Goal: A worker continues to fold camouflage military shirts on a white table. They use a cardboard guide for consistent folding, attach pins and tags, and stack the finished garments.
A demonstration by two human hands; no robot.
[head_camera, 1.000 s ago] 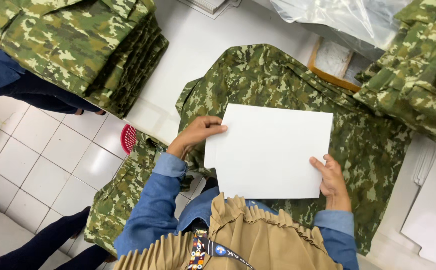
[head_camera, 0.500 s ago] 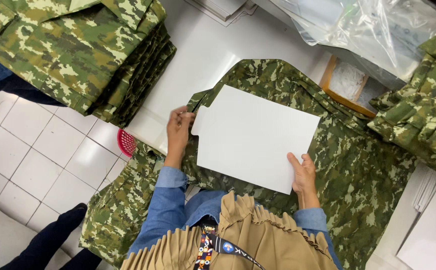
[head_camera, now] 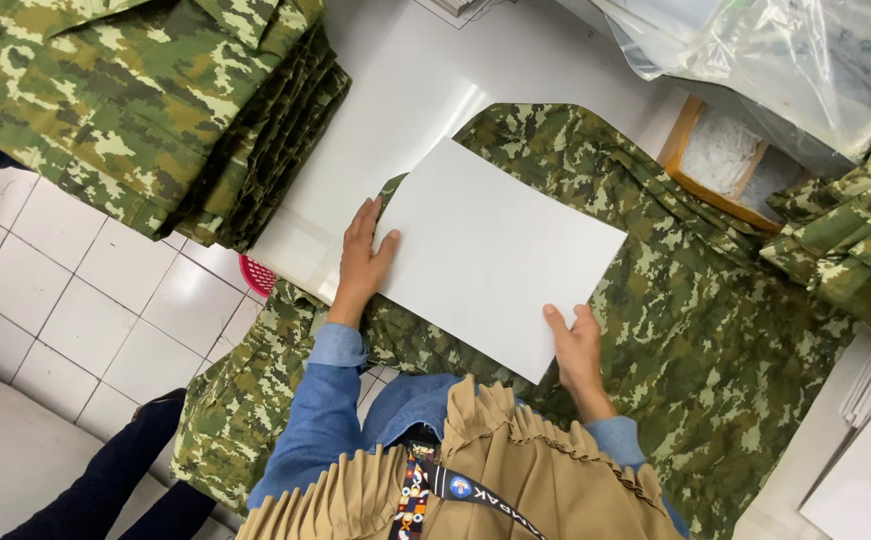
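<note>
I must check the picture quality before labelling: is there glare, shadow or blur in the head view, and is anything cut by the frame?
Head view: even, bright light; the white board is nearly blown out and featureless; glare streaks on the white table and the clear plastic bag; soft shadows only under the left hand and right hand; camouflage garment sharp; folded stack cut by the frame.

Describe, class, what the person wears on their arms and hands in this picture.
Both arms are in long blue denim-like sleeves with buttoned cuffs ending at the wrists. The left hand and right hand are bare: no gloves, and no rings or watch can be seen.
</note>
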